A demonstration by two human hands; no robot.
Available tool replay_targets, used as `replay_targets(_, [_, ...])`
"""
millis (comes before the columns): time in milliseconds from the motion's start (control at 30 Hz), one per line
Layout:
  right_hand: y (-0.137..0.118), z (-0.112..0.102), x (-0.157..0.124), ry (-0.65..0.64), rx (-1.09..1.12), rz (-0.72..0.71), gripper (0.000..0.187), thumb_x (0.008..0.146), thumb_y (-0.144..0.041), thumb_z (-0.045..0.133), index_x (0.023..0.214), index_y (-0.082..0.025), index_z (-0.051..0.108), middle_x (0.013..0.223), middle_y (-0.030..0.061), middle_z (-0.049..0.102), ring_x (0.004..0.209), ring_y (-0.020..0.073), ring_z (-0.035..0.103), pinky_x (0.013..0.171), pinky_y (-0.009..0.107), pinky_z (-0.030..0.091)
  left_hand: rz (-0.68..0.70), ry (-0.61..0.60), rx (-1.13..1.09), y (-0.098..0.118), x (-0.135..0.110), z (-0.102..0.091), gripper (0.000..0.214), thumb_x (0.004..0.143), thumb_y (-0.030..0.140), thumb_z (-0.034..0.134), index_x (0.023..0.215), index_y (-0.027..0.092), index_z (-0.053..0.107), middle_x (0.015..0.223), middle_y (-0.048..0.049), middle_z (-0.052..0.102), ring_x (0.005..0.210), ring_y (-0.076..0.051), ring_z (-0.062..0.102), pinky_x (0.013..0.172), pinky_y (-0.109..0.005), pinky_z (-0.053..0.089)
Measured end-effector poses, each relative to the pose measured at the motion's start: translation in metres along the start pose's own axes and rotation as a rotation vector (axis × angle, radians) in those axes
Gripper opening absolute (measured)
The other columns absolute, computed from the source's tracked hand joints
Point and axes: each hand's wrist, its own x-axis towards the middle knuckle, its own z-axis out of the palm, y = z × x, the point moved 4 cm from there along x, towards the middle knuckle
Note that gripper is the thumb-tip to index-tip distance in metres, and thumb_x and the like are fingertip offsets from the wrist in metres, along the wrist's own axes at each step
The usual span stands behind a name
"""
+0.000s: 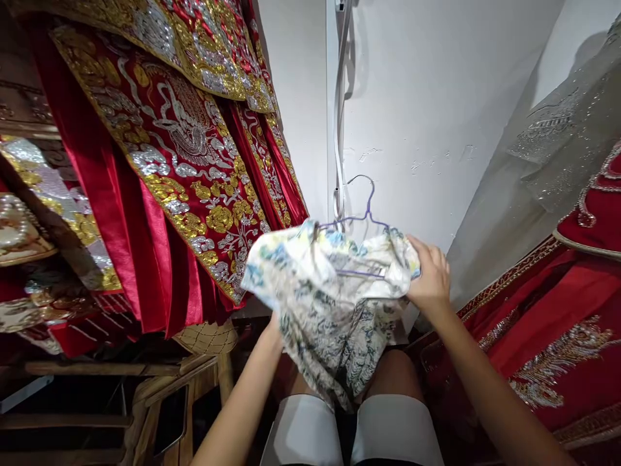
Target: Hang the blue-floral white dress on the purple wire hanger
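Note:
A pale floral blouse (334,317) with blue, yellow and dark green print hangs on a thin purple hanger (369,206) in front of me. The hanger's hook stands up above the collar, close to a white metal rail. My right hand (433,270) is closed around the blouse's right shoulder edge. On the other side, my left hand (276,329) reaches under the blouse and touches it from below; its fingers are hidden behind the cloth. The lower part of the blouse hangs bunched over my lap and looks slightly blurred.
Red embroidered gowns (194,142) hang at the left, above a wooden chair (213,382). A white rail (338,116) runs down the wall (412,97). More red beaded garments (543,336) and a sheer sequined one (557,136) are at the right.

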Motion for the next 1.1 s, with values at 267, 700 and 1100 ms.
replay_targets(267, [-0.027, 0.003, 0.027, -0.11, -0.008, -0.015, 0.069, 0.077, -0.034, 0.064, 0.145, -0.025, 0.053, 0.119, 0.0144, 0.061, 0.111, 0.038, 0.055, 0.091, 0.048, 0.043, -0.209, 0.124, -0.184, -0.06, -0.031, -0.005, 0.068, 0.064, 0.053, 0.088, 0.121, 0.021, 0.07, 0.132, -0.0128, 0.07, 0.139, -0.037, 0.052, 0.121, -0.049, 0.038])
replay_targets(700, [-0.035, 0.015, -0.086, -0.062, 0.648, 0.192, 0.047, 0.087, -0.045, 0.067, 0.129, -0.023, 0.066, 0.141, 0.0136, 0.062, 0.139, 0.0353, 0.05, 0.115, 0.056, 0.039, -0.314, 0.19, -0.23, -0.11, -0.089, 0.011, 0.079, 0.061, 0.046, 0.092, 0.131, 0.019, 0.067, 0.124, -0.0155, 0.073, 0.13, -0.036, 0.061, 0.117, -0.05, 0.041])
replay_targets(1100, [-0.048, 0.054, -0.146, -0.376, 0.948, 0.604, 0.042, 0.076, -0.061, 0.071, 0.07, -0.021, 0.06, 0.067, 0.0019, 0.058, 0.068, 0.0209, 0.057, 0.064, 0.031, 0.048, -0.304, 0.156, -0.206, -0.103, -0.103, 0.028, 0.084, 0.061, 0.05, 0.091, 0.135, 0.018, 0.064, 0.131, -0.0167, 0.07, 0.13, -0.035, 0.061, 0.117, -0.046, 0.042])
